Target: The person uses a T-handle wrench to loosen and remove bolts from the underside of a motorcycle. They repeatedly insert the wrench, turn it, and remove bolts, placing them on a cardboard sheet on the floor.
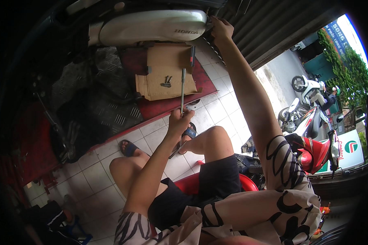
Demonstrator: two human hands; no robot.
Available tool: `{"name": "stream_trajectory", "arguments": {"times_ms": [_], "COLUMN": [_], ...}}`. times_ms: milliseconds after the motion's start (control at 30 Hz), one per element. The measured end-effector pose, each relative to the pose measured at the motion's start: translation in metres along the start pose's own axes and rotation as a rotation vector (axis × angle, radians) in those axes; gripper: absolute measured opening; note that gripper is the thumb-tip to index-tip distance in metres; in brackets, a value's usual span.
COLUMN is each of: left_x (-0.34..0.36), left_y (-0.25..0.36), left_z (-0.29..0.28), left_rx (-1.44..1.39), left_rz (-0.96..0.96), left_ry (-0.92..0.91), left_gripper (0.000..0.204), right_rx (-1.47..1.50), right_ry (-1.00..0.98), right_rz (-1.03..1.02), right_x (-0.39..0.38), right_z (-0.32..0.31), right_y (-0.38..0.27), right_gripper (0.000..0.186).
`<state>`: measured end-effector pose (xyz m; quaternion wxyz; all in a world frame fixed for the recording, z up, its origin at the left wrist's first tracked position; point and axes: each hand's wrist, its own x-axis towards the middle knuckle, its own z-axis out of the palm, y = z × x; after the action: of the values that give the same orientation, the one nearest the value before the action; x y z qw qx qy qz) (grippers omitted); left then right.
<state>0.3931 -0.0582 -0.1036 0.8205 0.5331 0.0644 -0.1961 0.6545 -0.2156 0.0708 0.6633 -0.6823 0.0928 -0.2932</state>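
Observation:
My left hand is closed round the shaft of a long metal socket wrench, held upright in the view above my knees. Its thicker tip reaches over a flattened piece of cardboard; its lower end shows below my fist. Several bolts lie loose on the cardboard. My right arm is stretched far forward, and my right hand is at the right end of a white motorbike side cover. Its fingers are bent together against a small dark part there; what they grip is too small to make out.
The cardboard rests on a red work platform with a dark metal tread plate. A ribbed metal shutter stands at the right. I sit on a red stool over white tiles. Parked motorbikes stand outside; another person's leg shows lower left.

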Motion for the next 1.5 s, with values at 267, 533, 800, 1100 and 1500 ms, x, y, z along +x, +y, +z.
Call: {"name": "stream_trajectory", "arguments": {"times_ms": [267, 533, 800, 1100, 1500], "left_x": [0.0, 0.001, 0.006, 0.02, -0.01], "left_y": [0.0, 0.006, 0.002, 0.014, 0.036], "left_z": [0.001, -0.002, -0.01, -0.023, 0.013], "left_rx": [0.026, -0.08, -0.358, -0.803, -0.314], "left_rz": [0.005, -0.057, -0.122, -0.034, 0.199], "left_ry": [0.007, 0.011, -0.104, -0.294, -0.743], "left_gripper": [0.02, 0.025, 0.035, 0.029, 0.039], "right_rx": [-0.131, -0.197, -0.448, -0.315, -0.333], "right_ry": [-0.023, -0.043, -0.315, -0.713, -0.365], "right_rz": [0.006, 0.025, 0.333, 0.137, -0.063], "right_x": [-0.008, -0.067, -0.162, -0.302, -0.351], "right_z": [0.002, -0.046, -0.079, -0.13, -0.152], "right_y": [-0.003, 0.044, 0.134, 0.063, -0.02], "right_gripper": [0.022, 0.023, 0.027, 0.039, 0.036]}}
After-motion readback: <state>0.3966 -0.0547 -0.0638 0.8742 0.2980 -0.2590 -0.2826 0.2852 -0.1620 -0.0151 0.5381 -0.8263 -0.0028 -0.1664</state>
